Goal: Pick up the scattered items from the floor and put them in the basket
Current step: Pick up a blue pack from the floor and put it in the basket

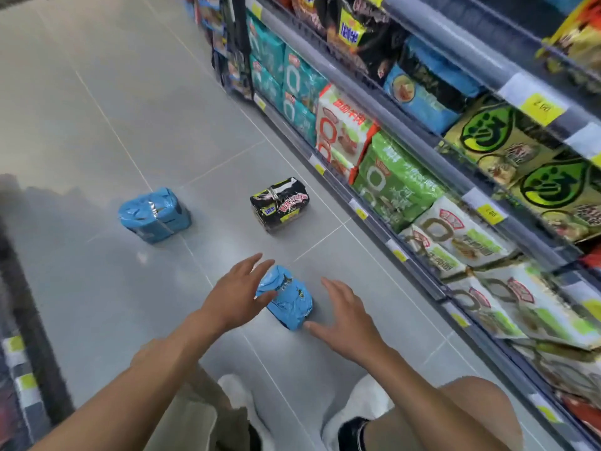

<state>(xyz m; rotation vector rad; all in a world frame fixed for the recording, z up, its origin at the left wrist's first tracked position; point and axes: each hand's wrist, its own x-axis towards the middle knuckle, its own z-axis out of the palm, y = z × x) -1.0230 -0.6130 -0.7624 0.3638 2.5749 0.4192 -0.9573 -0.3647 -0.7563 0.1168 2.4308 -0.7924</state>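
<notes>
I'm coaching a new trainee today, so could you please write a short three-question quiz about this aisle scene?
1. True or false: the left hand and the right hand are both open.
2. How many packs lie on the floor?
3. Which pack lies farthest left? A) black pack B) far blue pack C) near blue pack

Key: 1 true; 2 three; 3 B.

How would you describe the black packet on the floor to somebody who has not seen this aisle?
Find the stocked shelves on the right. On the floor near their foot, beyond the nearest blue packet, stands the black packet. Both other floor packets are blue.
</notes>
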